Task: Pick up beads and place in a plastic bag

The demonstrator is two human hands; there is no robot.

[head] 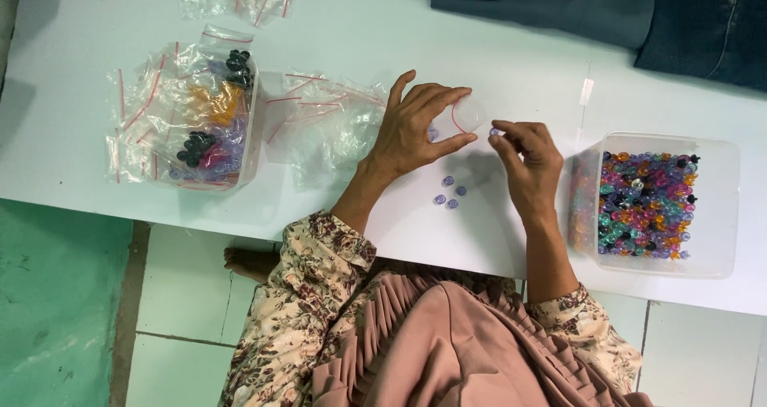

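Observation:
My left hand [415, 127] holds a small clear zip bag [470, 114] with a red strip, pinched between thumb and fingers above the white table [495, 63]. My right hand [527, 159] pinches a small pale purple bead [494, 132] at its fingertips, right beside the bag's mouth. Several loose purple beads [449, 191] lie on the table between my wrists.
A clear tub [711, 207] of mixed coloured beads stands at the right. At the left, another clear tub [252, 147] holds filled small bags [204, 115], with empty zip bags [327, 119] heaped beside it. Dark denim cloth [639, 11] lies along the far edge.

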